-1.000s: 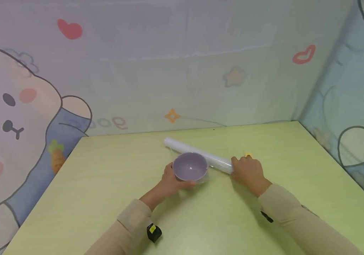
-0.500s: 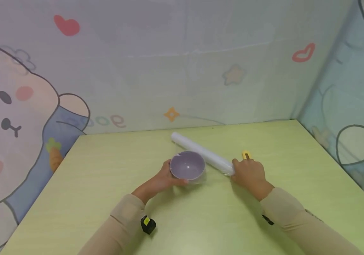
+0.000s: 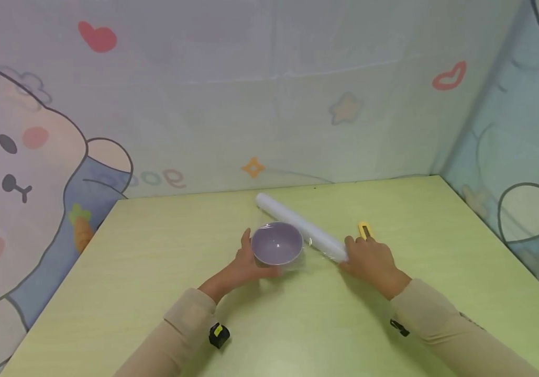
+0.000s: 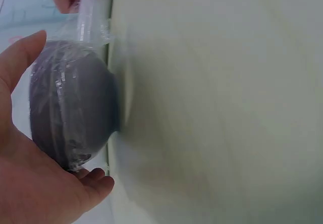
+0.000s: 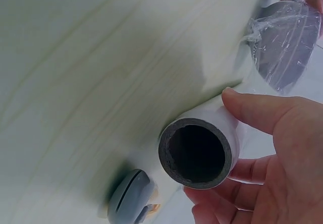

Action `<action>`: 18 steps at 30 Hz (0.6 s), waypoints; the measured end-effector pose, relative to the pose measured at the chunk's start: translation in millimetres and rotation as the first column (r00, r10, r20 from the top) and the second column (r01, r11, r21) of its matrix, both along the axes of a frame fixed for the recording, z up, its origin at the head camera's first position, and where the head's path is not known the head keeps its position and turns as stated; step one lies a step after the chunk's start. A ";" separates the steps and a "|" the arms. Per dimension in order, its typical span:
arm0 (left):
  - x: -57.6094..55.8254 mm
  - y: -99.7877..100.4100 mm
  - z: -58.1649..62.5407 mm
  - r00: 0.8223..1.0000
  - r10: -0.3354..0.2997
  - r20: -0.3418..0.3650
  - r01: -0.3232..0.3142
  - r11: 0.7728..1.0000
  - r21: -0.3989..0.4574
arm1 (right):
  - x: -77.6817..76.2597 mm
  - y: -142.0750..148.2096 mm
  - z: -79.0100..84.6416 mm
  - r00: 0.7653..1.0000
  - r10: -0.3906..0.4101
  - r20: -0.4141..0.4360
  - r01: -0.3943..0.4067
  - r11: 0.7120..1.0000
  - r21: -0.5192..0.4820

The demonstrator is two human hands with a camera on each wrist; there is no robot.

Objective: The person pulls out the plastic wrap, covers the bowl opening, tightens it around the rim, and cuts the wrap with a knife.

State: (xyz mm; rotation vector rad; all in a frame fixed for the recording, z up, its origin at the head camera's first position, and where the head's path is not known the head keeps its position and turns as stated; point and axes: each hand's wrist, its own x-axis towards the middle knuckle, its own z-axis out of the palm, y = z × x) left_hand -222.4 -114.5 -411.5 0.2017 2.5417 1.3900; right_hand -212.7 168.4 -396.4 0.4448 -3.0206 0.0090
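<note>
My left hand (image 3: 240, 266) holds a purple bowl (image 3: 276, 244) from its left side, with thumb and fingers spread about its wall. Clear cling film is wrapped over the bowl (image 4: 75, 103), wrinkled along its side in the left wrist view. A strip of film (image 3: 318, 248) runs from the bowl towards a long white roll of cling film (image 3: 297, 222). My right hand (image 3: 372, 264) grips the near right end of this roll, thumb on one side and fingers curled on the other. The roll's hollow core (image 5: 196, 153) faces the right wrist camera.
A yellow box cutter (image 3: 365, 230) lies on the table (image 3: 156, 251) just beyond my right hand. A grey rounded thing with a slit (image 5: 131, 199) lies beside the roll in the right wrist view. A printed cloth (image 3: 194, 104) hangs behind the table's far edge.
The roll has swung, its far end shifting right and away. The bowl has moved slightly left. A finger of my left hand now stands up beside the bowl. More of the box cutter shows.
</note>
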 end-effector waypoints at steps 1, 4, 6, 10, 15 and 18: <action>0.0 0.6 -2.4 1.000 -0.005 -0.009 0.005 1.000 0.012 | 0.2 -0.4 -0.1 1.000 0.001 0.008 -0.001 1.000 -0.005; -0.8 1.6 -9.8 0.998 -0.027 -0.054 0.030 0.998 0.055 | 0.5 -1.1 0.4 1.000 0.001 0.031 -0.001 1.000 -0.019; -2.1 2.1 -13.0 0.996 -0.035 -0.083 0.042 0.996 0.082 | 0.5 -0.8 0.1 1.000 0.008 0.024 -0.008 1.000 -0.023; -3.2 2.5 -12.5 0.994 -0.025 -0.105 0.036 0.993 0.112 | -0.9 0.3 -1.1 0.999 0.019 0.026 -0.018 0.999 -0.034; -5.1 1.4 -9.2 0.992 -0.038 -0.117 0.050 0.994 0.098 | -5.3 4.9 2.1 0.988 0.033 0.153 -0.024 0.998 -0.060; -6.0 0.8 -8.0 0.992 -0.059 -0.108 0.068 0.994 0.081 | -9.6 10.3 12.4 0.954 0.060 0.294 -0.032 0.995 -0.098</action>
